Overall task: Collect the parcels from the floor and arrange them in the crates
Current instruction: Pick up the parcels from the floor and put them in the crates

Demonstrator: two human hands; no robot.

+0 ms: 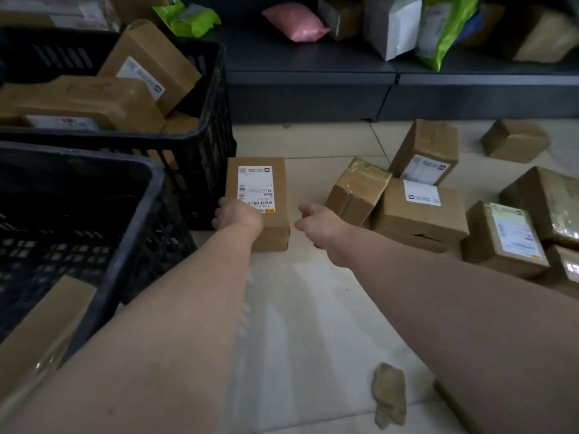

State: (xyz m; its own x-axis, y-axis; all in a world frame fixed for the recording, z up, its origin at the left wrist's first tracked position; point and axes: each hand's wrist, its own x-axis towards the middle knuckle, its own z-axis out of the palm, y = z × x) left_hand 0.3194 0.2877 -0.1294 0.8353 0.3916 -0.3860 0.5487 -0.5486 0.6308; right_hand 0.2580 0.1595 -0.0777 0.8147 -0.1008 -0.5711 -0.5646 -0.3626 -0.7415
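Labelled parcel (257, 198): on floor, just beside far crate (216, 136) wall. Left hand (238, 216): fingers curled over its near-left corner. Right hand (319, 225): loosely curled, empty, just right of it. Likely risk: one-sided lift tips parcel, jamming it against crate.

This looks like a parcel depot or courier storeroom. A low dark shelf (313, 70) along the back carries a pink mailer bag (294, 21), green mailer bags (448, 32) and taped boxes (340, 15). On the pale tiled floor (313, 308) before the shelf lie brown cardboard parcels (419, 211), among them a barcoded parcel (275, 189) with a shipping label. Two black plastic crates (206, 170) stand before the shelf's left end, the one nearer the shelf holding labelled parcels (147, 61).
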